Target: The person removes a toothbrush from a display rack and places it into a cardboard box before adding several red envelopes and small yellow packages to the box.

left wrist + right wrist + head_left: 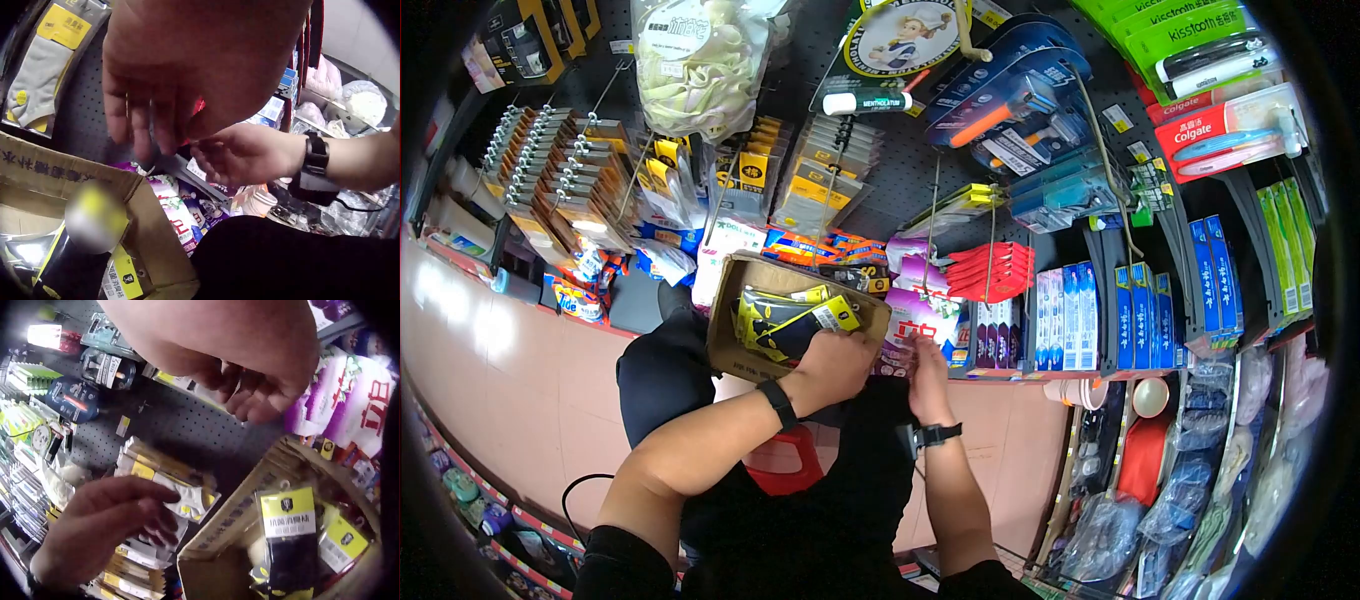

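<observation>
An open cardboard box (pixel 164 240) holds several packs of socks (pixel 289 547), dark with yellow-and-white labels. In the head view the box sits over the person's lap, tilted, before the hanging display. My left hand (pixel 838 362) overlaps the box's right side there; in the left wrist view its fingers (pixel 142 134) hang loosely with nothing held. My right hand (pixel 928 380) is just right of the box, near purple-and-white bags (pixel 912 325). Its fingers (pixel 259 400) are loosely curled and nothing shows in them. Each wrist wears a black strap.
A black pegboard (pixel 890 150) carries hooks with packaged socks (pixel 825 185), red packets (pixel 992 272) and toothbrushes (pixel 1010 125). Toothpaste boxes (pixel 1068 318) line the shelf to the right. A red stool (pixel 785 465) is beneath the person. Plastic-wrapped goods (pixel 1105 530) fill the lower right bins.
</observation>
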`<state>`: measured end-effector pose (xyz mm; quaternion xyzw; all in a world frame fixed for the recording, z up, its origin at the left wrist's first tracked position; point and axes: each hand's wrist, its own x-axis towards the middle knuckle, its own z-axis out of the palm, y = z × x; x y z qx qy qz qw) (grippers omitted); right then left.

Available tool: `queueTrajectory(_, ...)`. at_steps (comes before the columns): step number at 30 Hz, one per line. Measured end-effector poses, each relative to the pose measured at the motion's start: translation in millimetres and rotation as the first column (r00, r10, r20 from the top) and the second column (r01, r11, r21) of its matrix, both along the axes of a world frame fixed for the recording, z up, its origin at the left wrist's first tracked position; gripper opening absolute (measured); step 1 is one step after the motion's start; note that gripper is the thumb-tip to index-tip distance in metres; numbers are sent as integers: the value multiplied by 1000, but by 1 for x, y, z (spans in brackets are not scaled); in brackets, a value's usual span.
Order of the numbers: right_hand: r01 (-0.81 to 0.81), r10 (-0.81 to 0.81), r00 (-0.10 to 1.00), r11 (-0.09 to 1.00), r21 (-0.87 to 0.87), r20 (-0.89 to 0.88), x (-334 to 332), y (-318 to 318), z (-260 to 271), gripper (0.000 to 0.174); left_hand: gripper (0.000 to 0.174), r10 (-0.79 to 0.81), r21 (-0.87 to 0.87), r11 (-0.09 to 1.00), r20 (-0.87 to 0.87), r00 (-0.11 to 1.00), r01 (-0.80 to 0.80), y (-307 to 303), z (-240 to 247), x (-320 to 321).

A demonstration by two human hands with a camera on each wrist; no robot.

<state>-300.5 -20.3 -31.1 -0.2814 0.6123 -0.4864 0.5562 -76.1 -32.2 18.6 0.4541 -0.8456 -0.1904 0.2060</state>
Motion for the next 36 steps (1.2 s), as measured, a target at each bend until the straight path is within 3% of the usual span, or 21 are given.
queueTrajectory(1, 46, -47, 997, 999, -27, -57, 0, -14, 11, 19, 23, -1, 0, 1000, 0, 1000, 1, 0, 3, 0)
queueTrajectory(3, 59, -61, 998, 992, -114, -8, -5, -35, 34, 26, 22, -21, 31, 999, 35, 999, 19, -1, 11, 2)
queueTrajectory(5, -48, 61, 997, 974, -223, 51, -25, -59, 36, 29, 22, -21, 29, 999, 31, 999, 20, -2, 1, -1)
queueTrajectory(9, 0, -1, 1000, 984, -178, -4, -28, -98, 43, 34, 21, -3, 49, 999, 33, 999, 1, -2, 1, -2)
queueTrajectory(13, -76, 73, 997, 972, -221, -21, -29, -130, 42, 45, 19, -18, 94, 996, 77, 997, 11, -3, 3, -4)
queueTrajectory(15, -74, 30, 988, 953, -294, -153, -27, -152, 40, 49, 18, -38, 104, 994, 102, 994, 28, -3, 1, -4)
queueTrajectory(16, -64, 23, 989, 957, -284, -144, -28, -162, 42, 61, 18, -37, 105, 994, 106, 994, 26, -4, 2, -4)
queueTrajectory(20, -14, -48, 974, 963, -268, -221, -22, -184, 57, 81, 20, -52, 107, 994, 145, 988, 36, -5, 12, -3)
queueTrajectory(24, -96, 0, 954, 946, -309, -298, -15, -196, 67, 83, 21, -72, 151, 987, 107, 992, 55, -7, 2, -6)
queueTrajectory(30, -57, -9, 987, 910, -410, -158, -25, -216, 53, 55, 24, -81, 100, 993, 143, 986, 67, -5, -2, -7)
queueTrajectory(36, 62, -97, 993, 925, -375, -75, -25, -213, 45, 30, 25, -113, 130, 987, 115, 987, 98, -5, 0, -5)
